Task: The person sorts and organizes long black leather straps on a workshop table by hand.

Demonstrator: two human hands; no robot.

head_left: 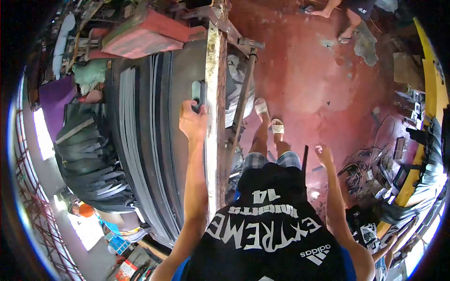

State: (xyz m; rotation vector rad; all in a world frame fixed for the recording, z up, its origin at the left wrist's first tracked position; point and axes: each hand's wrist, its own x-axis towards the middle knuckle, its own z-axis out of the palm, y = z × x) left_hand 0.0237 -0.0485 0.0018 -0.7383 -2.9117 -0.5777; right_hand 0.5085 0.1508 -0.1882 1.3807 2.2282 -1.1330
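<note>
- My left hand (193, 121) grips a smooth, round-ended piece (196, 89).
- My right hand (324, 155) hangs half-open.
- Long, flat strips (129, 103) lie near a scuffed wooden beam (215, 117).
- Patchy red floor (304, 70).

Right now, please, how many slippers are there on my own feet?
2. The left slipper is nearer to the worn beam; the right slipper is over the red floor. Both are in plain view.

left hand (193, 121) on dark-green tool (196, 90) | beside wooden beam (213, 93) | right hand (323, 154) (raised, apart)
</note>
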